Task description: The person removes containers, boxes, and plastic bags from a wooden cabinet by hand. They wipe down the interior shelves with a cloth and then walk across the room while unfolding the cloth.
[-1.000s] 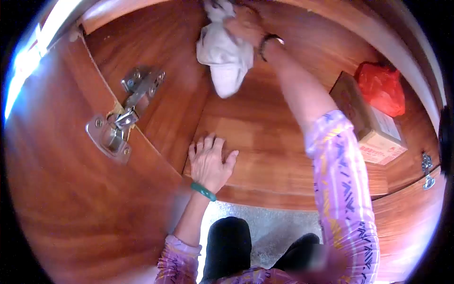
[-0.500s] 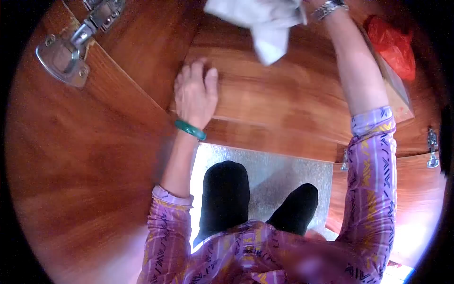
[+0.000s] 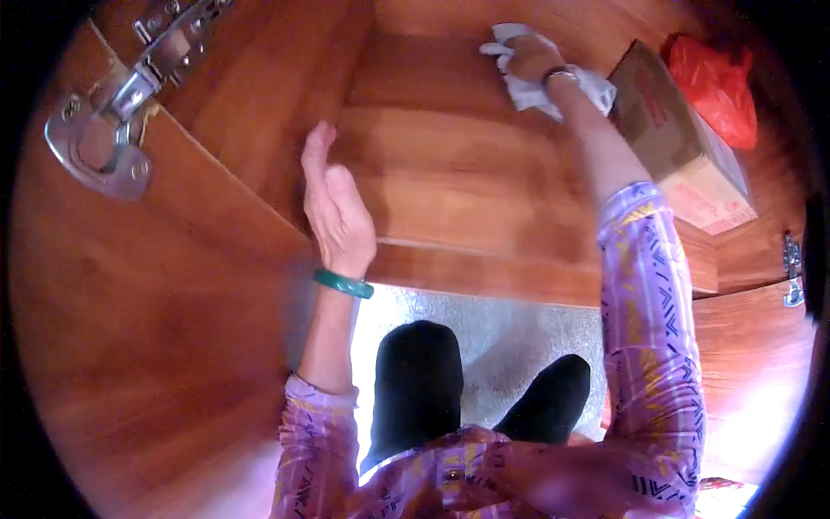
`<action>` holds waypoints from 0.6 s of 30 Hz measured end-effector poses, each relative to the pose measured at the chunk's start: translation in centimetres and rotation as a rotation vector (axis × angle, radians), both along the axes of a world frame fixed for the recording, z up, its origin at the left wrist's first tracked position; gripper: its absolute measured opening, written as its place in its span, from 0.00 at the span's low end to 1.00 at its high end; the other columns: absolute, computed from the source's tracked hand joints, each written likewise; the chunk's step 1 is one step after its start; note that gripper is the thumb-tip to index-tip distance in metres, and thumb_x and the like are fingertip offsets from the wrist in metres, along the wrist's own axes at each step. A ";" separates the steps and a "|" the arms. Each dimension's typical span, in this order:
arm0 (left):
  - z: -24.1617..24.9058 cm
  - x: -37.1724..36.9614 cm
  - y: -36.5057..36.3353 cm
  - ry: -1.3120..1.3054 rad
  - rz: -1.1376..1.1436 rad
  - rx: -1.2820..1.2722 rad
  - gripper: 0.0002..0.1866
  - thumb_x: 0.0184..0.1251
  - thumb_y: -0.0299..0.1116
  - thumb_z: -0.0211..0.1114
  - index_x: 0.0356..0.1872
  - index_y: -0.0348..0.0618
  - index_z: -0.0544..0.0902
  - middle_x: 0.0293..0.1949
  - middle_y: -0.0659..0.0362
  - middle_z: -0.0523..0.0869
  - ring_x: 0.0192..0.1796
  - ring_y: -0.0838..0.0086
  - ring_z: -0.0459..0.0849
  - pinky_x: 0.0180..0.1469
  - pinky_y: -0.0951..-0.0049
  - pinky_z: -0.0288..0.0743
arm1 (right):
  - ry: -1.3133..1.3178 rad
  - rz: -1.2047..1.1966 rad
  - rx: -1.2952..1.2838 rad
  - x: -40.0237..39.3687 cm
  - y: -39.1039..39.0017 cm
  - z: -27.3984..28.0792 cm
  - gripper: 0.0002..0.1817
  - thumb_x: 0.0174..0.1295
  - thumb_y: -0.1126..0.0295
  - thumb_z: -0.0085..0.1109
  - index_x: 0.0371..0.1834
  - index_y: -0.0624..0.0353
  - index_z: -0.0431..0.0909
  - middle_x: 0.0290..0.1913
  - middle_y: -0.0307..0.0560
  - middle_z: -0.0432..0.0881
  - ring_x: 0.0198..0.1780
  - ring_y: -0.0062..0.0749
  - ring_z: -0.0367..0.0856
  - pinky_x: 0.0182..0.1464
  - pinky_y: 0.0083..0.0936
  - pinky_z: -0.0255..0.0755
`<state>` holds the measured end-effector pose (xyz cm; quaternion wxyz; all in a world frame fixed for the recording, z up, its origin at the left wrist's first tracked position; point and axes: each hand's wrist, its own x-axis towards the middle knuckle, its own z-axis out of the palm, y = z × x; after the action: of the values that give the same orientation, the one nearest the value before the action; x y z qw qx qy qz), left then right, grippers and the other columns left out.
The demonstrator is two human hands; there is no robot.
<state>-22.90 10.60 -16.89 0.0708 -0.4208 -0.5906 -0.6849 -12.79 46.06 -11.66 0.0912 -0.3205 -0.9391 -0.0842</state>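
Note:
My right hand point(image 3: 531, 60) reaches deep into the wooden cabinet and presses a white cloth point(image 3: 590, 91) against its floor. Parts of the cloth stick out on both sides of the hand, and a bracelet sits on this wrist. My left hand point(image 3: 340, 212), with a green bangle point(image 3: 343, 284) below it, is turned on edge near the cabinet's left side. Its fingers are stretched out and hold nothing. The cabinet floor point(image 3: 467, 164) stretches between the two hands.
A cardboard box point(image 3: 661, 121) stands right of my right forearm, with a red plastic bag point(image 3: 713, 91) beside it. The open door on the left carries a metal hinge point(image 3: 104, 143); another hinge point(image 3: 791, 270) is at the right. My knees point(image 3: 417, 381) are below the cabinet's front edge.
My right hand has brought the cloth down from the top of the view, where it hung loose, onto the cabinet floor. My left hand has turned from palm-down to on edge.

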 end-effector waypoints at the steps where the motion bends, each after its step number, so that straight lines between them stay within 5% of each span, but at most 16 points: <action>1: 0.7 0.7 -0.1 0.078 0.036 -0.072 0.27 0.72 0.46 0.38 0.62 0.34 0.62 0.60 0.43 0.69 0.63 0.55 0.67 0.64 0.63 0.57 | 0.091 -0.014 0.078 -0.9 -0.5 0.1 0.21 0.54 0.60 0.51 0.51 0.56 0.76 0.47 0.53 0.80 0.53 0.46 0.75 0.56 0.36 0.67; 5: -0.1 -0.3 0.0 0.182 0.112 -0.156 0.24 0.71 0.41 0.40 0.59 0.33 0.65 0.55 0.42 0.73 0.59 0.52 0.70 0.61 0.61 0.61 | 0.163 0.054 0.095 -7.6 -4.9 0.4 0.16 0.51 0.67 0.51 0.42 0.61 0.79 0.45 0.57 0.80 0.49 0.47 0.77 0.53 0.38 0.70; 7: -0.2 -0.5 -0.1 0.238 0.138 -0.201 0.23 0.70 0.41 0.43 0.58 0.32 0.67 0.53 0.41 0.74 0.56 0.48 0.72 0.58 0.59 0.65 | 0.106 0.138 0.047 -10.4 -5.1 0.4 0.17 0.48 0.66 0.54 0.43 0.53 0.80 0.44 0.53 0.81 0.50 0.45 0.77 0.54 0.37 0.70; 10: 0.5 0.3 1.1 0.226 0.111 -0.250 0.23 0.70 0.41 0.44 0.58 0.32 0.67 0.54 0.41 0.74 0.56 0.48 0.72 0.58 0.59 0.65 | 0.375 0.514 -0.317 -9.5 -2.9 0.5 0.21 0.45 0.67 0.55 0.47 0.49 0.79 0.41 0.53 0.81 0.48 0.45 0.78 0.53 0.38 0.70; 11: 0.8 0.5 1.2 0.231 0.118 -0.246 0.23 0.70 0.41 0.44 0.58 0.32 0.67 0.54 0.41 0.74 0.56 0.48 0.72 0.58 0.59 0.65 | 0.369 0.537 -0.112 -8.7 -3.1 0.9 0.23 0.44 0.70 0.53 0.48 0.49 0.78 0.39 0.56 0.81 0.46 0.46 0.79 0.51 0.39 0.71; 14: 1.1 0.8 0.9 0.216 0.115 -0.253 0.23 0.69 0.41 0.45 0.57 0.32 0.68 0.53 0.41 0.74 0.55 0.47 0.72 0.57 0.58 0.65 | 0.431 0.304 -0.258 -6.7 -2.4 2.8 0.25 0.49 0.74 0.46 0.55 0.51 0.73 0.48 0.56 0.79 0.50 0.47 0.77 0.53 0.34 0.70; 16: 1.2 0.8 1.2 0.240 0.137 -0.284 0.23 0.69 0.41 0.45 0.56 0.32 0.68 0.53 0.40 0.74 0.55 0.46 0.72 0.56 0.57 0.65 | 0.421 0.282 -0.248 -7.3 -3.0 3.1 0.27 0.52 0.64 0.51 0.59 0.49 0.70 0.54 0.58 0.75 0.55 0.49 0.74 0.57 0.36 0.67; 18: 1.3 0.8 1.4 0.252 0.144 -0.287 0.23 0.69 0.41 0.46 0.56 0.33 0.68 0.52 0.40 0.74 0.54 0.46 0.72 0.56 0.56 0.65 | 0.308 0.080 0.026 -8.9 -5.5 2.4 0.34 0.49 0.49 0.55 0.61 0.48 0.68 0.57 0.59 0.72 0.57 0.50 0.72 0.60 0.38 0.64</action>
<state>-22.11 11.97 -15.56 0.1322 -0.4656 -0.6972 -0.5288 -21.65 40.57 -9.30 0.2418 -0.2907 -0.9248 -0.0425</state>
